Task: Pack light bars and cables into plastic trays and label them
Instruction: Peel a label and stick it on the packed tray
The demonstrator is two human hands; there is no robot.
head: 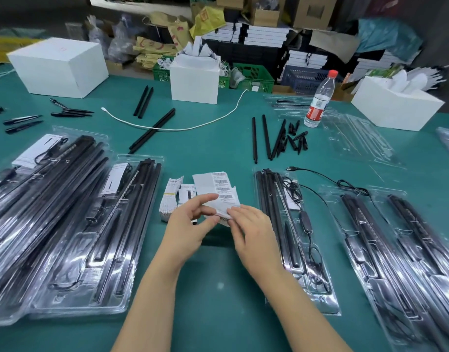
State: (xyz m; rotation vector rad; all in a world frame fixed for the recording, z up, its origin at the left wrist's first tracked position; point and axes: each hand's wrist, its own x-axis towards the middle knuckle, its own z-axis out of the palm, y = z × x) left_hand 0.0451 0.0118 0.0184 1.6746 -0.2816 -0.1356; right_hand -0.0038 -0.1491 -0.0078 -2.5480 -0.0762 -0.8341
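I have both hands on the white sheet of barcode labels point(219, 191), mid-table: my left hand point(190, 222) pinches its near edge between thumb and fingers, and my right hand point(251, 229) curls its fingertips onto the near right corner, apparently peeling one sticker. To do this well I judge I should keep the backing taut with the left and lift the label by one corner so it does not crease or stick to itself. Just left of the sheet lies a banded stack of small white printed cards point(171, 199). On the near left, clear plastic blister trays point(96, 250) hold black light bars, cables and white cards. On the right an open clear tray point(289, 237) holds bars and a black USB cable point(307, 224); more filled trays point(396, 250) lie beyond, unlabelled as far as I can tell.
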